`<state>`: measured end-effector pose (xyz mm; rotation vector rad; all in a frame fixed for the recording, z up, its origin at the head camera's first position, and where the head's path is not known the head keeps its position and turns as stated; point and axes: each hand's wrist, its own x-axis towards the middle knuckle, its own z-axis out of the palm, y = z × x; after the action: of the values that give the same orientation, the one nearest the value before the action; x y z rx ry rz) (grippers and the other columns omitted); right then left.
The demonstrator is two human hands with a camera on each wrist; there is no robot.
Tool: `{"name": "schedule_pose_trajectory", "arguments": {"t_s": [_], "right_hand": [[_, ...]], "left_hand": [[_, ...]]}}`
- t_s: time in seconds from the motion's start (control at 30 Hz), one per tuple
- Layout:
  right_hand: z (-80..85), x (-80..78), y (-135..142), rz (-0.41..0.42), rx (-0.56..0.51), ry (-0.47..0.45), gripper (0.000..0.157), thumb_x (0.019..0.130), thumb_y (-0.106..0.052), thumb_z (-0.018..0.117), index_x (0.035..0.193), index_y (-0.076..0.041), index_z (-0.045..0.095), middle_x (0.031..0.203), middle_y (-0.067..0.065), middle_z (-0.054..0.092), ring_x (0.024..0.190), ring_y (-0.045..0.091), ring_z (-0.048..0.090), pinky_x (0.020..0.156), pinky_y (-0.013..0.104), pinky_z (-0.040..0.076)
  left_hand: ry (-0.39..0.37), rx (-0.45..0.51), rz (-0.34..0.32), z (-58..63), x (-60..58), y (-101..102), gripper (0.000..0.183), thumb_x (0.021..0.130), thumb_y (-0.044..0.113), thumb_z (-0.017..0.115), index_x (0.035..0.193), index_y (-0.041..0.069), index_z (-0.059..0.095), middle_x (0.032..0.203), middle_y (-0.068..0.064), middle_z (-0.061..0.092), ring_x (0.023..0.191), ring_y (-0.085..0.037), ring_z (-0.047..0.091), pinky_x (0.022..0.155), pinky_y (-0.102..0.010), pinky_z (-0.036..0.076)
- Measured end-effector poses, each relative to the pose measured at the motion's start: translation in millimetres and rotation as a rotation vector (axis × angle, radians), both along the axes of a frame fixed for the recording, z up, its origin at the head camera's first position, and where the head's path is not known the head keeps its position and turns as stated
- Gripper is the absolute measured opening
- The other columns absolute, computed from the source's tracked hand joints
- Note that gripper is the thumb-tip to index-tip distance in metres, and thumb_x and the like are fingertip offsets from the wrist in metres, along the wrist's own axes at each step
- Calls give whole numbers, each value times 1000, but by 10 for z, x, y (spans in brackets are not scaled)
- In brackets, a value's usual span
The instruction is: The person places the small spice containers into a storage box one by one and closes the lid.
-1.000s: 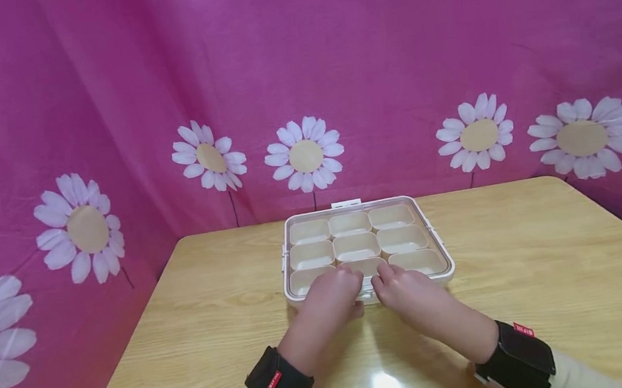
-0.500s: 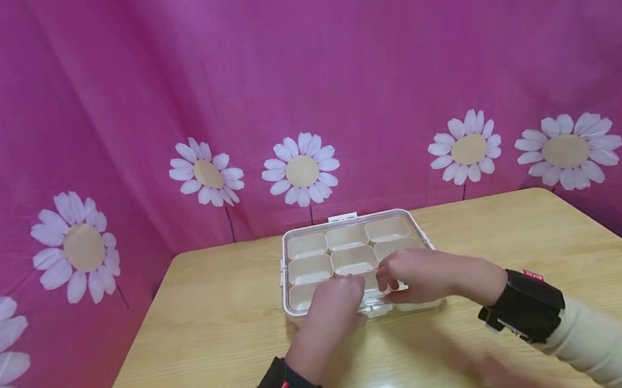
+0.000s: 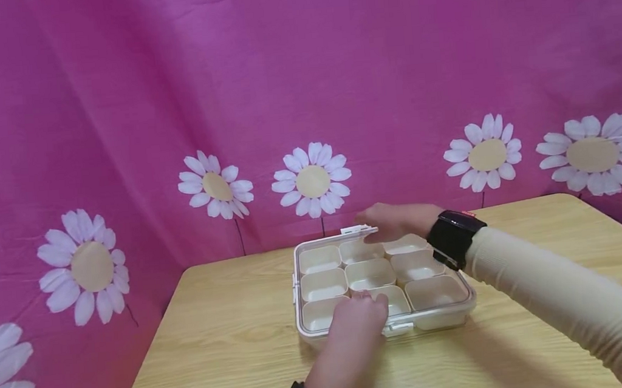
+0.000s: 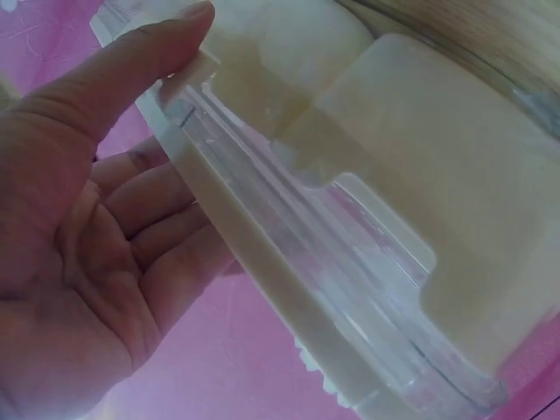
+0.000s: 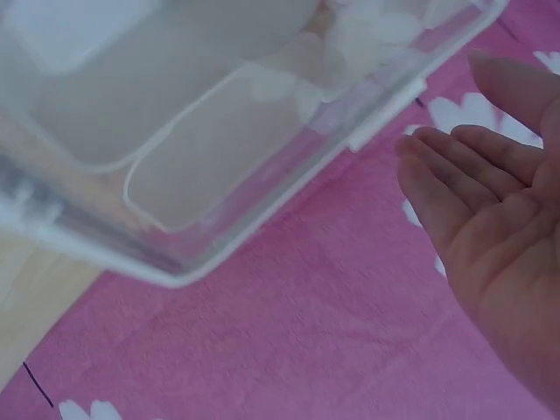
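Note:
A clear-lidded compartment box (image 3: pixel 301 262) with several cream cups inside stands on the table. My left hand (image 3: pixel 356 318) holds its front rim; in the left wrist view the thumb (image 4: pixel 166 44) lies on the front wall and the fingers reach over the lid side. A white front latch (image 3: pixel 397 329) shows just right of that hand. My right hand (image 3: pixel 395 221) is over the box's back edge, beside the back latch (image 3: pixel 356 230). In the right wrist view the right hand's fingers (image 5: pixel 472 175) are extended and apart from the box rim, holding nothing.
The wooden table (image 3: pixel 235 340) extends on both sides of the box. Behind and to the left hangs a pink cloth (image 3: pixel 301 67) printed with white daisies, close to the table's back edge.
My right hand has left the front edge of the box and moved across the lid to its back edge. The left hand stays at the front rim.

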<state>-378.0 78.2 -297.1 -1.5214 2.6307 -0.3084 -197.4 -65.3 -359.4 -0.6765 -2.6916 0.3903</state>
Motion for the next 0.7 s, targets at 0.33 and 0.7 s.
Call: {"name": "schedule_pose_trajectory", "arguments": {"t_s": [0.33, 0.7], "right_hand": [[-147, -145, -186, -154, 157, -78, 36, 97, -16, 69, 122, 10, 62, 111, 20, 69, 103, 32, 65, 96, 45, 52], [-223, -235, -176, -190, 168, -95, 42, 99, -25, 67, 124, 8, 62, 115, 20, 68, 109, 35, 63, 99, 46, 50]], "left_hand": [[24, 8, -15, -10, 8, 19, 42, 67, 40, 91, 89, 17, 64, 75, 2, 64, 62, -11, 61, 49, -25, 44], [-36, 52, 9, 5, 7, 24, 37, 71, 35, 90, 91, 17, 65, 78, 1, 65, 71, -13, 64, 52, -26, 47]]}}
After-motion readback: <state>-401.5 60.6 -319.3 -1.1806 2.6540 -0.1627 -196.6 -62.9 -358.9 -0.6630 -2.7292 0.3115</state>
